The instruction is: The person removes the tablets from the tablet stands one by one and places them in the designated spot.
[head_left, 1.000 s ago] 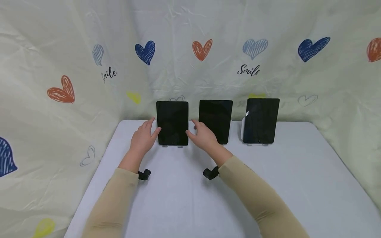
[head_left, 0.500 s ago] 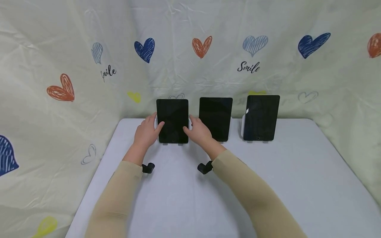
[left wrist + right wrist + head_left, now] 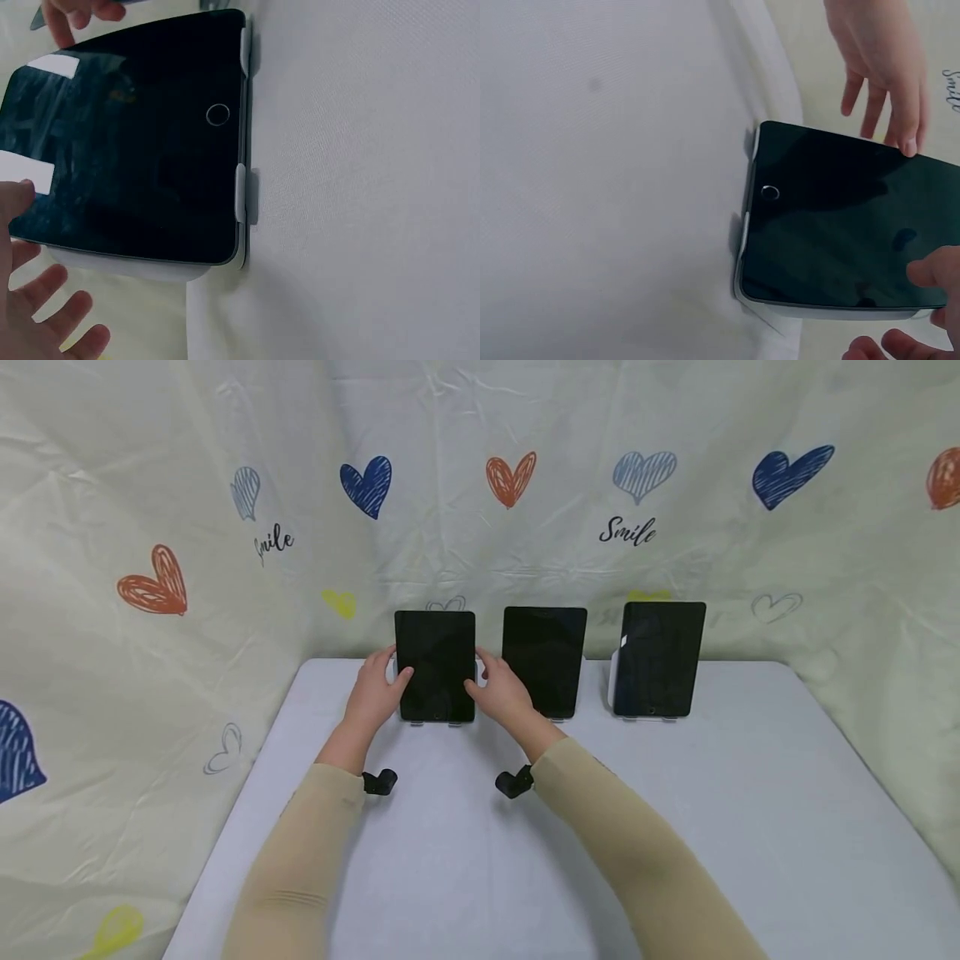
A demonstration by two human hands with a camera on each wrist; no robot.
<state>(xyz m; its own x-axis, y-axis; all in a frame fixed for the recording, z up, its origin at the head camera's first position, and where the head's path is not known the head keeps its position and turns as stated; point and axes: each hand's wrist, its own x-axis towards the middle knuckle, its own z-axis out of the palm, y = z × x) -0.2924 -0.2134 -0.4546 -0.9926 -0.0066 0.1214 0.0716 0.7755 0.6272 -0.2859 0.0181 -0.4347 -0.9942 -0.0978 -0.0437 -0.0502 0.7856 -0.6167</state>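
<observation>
A black tablet (image 3: 436,647) with a round home button leans upright on a pale stand (image 3: 240,193) at the back left of the table. My left hand (image 3: 372,692) pinches its left edge, thumb over the screen and index finger behind; the other fingers spread apart, as the left wrist view shows. At the opposite edge, my right hand (image 3: 504,695) pinches with the thumb on the screen and fingers partly hidden behind. The tablet's bottom edge sits in the stand's two small lips. Most of the stand is hidden behind the tablet.
A second tablet (image 3: 543,660) stands close to the right hand, and a third tablet (image 3: 660,660) farther right, both propped upright. The white-covered table (image 3: 450,860) extends toward me. Behind it hangs a pale curtain (image 3: 450,543) printed with hearts.
Both hands have closed in on the left tablet's edges, thumbs coming over its screen; over the last half second they barely shift. The tablets stay put.
</observation>
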